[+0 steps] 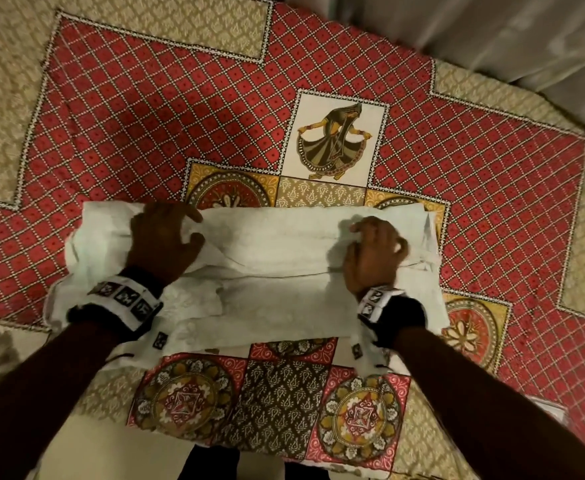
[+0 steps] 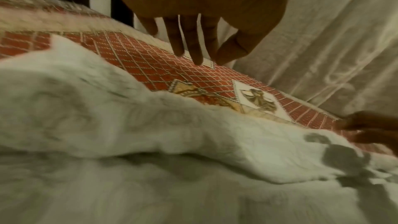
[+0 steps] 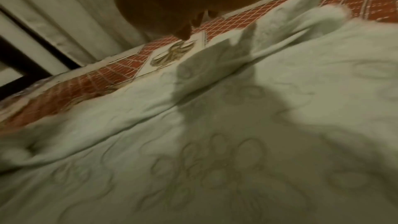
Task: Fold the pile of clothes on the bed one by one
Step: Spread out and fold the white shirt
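The right hand [image 1: 375,252] is pinching a gather of the white embroidered garment [image 1: 277,271] with fingers curled into the cloth, while the left hand [image 1: 164,237] is lying on it with fingers spread and fairly straight, apparently pinning that end so the fold stays square. The garment is lying as a layered band across the near middle of the bed [image 1: 145,109], by its near edge. Both grips are sitting at the far fold, probably because that edge is being tidied.
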